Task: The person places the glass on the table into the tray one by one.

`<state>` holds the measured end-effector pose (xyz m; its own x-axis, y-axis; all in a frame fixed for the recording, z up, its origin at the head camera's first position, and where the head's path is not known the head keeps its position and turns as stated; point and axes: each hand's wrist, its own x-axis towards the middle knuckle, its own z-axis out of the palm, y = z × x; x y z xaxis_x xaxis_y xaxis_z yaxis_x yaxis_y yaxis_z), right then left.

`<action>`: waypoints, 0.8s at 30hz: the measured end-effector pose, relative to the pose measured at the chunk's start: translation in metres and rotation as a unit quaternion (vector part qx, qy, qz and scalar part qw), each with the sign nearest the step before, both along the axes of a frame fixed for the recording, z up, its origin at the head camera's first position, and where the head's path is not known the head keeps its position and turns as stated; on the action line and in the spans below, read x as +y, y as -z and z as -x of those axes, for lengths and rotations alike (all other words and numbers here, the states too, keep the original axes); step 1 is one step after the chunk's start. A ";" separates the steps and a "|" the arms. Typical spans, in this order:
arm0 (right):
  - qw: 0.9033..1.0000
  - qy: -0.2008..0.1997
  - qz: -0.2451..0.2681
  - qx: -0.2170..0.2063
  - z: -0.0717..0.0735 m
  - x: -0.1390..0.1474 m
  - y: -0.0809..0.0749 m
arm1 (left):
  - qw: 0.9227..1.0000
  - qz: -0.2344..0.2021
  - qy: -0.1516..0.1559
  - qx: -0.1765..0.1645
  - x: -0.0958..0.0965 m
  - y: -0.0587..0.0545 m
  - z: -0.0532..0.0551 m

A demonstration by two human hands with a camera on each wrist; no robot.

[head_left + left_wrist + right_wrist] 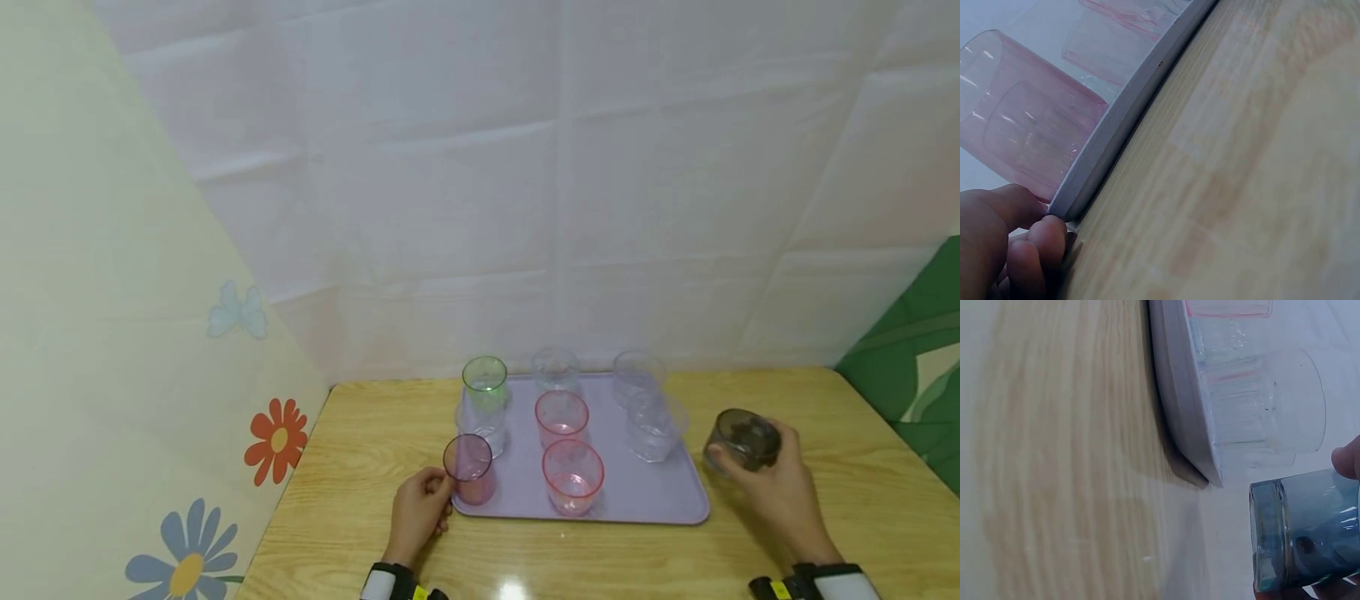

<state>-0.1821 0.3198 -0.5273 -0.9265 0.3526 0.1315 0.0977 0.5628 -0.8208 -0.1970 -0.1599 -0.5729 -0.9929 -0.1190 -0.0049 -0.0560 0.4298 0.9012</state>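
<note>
My right hand (786, 504) grips a dark grey see-through glass (742, 439) above the table, off the right side of a lilac tray (648, 500). In the right wrist view the glass (1310, 525) lies sideways across the picture, and only fingertips show around it. My left hand (417, 510) pinches the tray's front left corner. In the left wrist view the thumb lies on the rim (1075, 194), with curled fingers below. Just beside that thumb stands a purple-pink glass (471, 473) on the tray.
Two pink glasses, one at the front (573, 479) and one behind (562, 417), stand mid-tray. A green-rimmed glass (485, 379) is at the left back. Several clear glasses (655, 429) stand around them. A white cloth (450, 208) hangs behind the wooden table (360, 433).
</note>
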 end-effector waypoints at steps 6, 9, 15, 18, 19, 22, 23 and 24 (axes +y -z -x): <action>1.000 -0.002 0.010 0.003 -0.003 -0.006 0.001 | 1.000 0.001 0.000 0.002 0.000 0.001 0.001; 1.000 -0.006 0.008 0.011 -0.005 -0.007 0.001 | 1.000 0.001 0.001 0.004 0.000 0.001 0.001; 1.000 -0.006 0.002 0.009 -0.006 -0.009 -0.003 | 1.000 0.001 0.002 0.005 0.000 0.000 0.001; 1.000 -0.008 -0.004 0.005 -0.007 -0.010 -0.005 | 1.000 0.001 0.002 0.004 0.000 -0.001 0.000; 1.000 -0.009 -0.006 0.004 -0.008 -0.010 -0.006 | 1.000 0.001 0.002 0.004 0.000 -0.002 0.000; 1.000 -0.013 -0.007 0.003 -0.009 -0.012 -0.008 | 1.000 0.002 0.001 0.004 0.001 -0.002 0.000; 1.000 -0.015 -0.008 0.003 -0.010 -0.012 -0.009 | 1.000 0.002 0.000 0.004 0.001 -0.002 0.000; 1.000 -0.015 -0.008 0.005 -0.010 -0.013 -0.010 | 1.000 0.004 0.002 0.007 0.001 -0.002 0.000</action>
